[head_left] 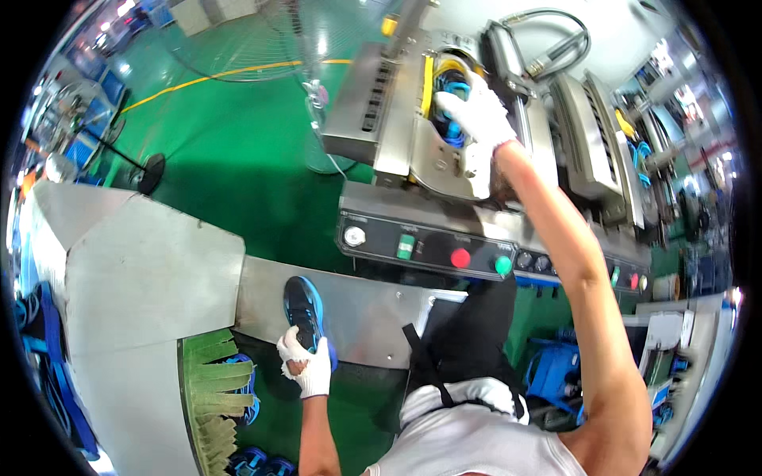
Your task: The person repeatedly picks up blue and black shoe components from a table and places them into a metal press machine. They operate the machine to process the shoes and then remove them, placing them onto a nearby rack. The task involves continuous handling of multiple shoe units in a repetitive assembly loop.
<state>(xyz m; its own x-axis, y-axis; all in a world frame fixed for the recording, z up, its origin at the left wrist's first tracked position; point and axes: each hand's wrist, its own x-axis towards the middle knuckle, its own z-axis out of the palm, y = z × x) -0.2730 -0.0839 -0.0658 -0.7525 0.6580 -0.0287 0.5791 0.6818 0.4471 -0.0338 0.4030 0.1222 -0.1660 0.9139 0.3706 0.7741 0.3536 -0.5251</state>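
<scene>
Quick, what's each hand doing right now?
Left hand: closed on the black-and-blue shoe.
Right hand: reaching into the press machine; grip cannot be told.

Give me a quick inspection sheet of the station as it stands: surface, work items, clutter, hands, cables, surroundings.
Surface: grey metal shelf, bare beside the shoe.
Job's things: black and blue shoe on the shelf; press machine with a blue item in its opening.
Clutter: more blue shoes low by the green strip curtain.
Grippers: gloved left hand grips the shoe's heel; gloved right hand reaches into the machine.
Cables: black hose looped over the machine.
Surroundings: green floor, standing fan, control panel.
</scene>
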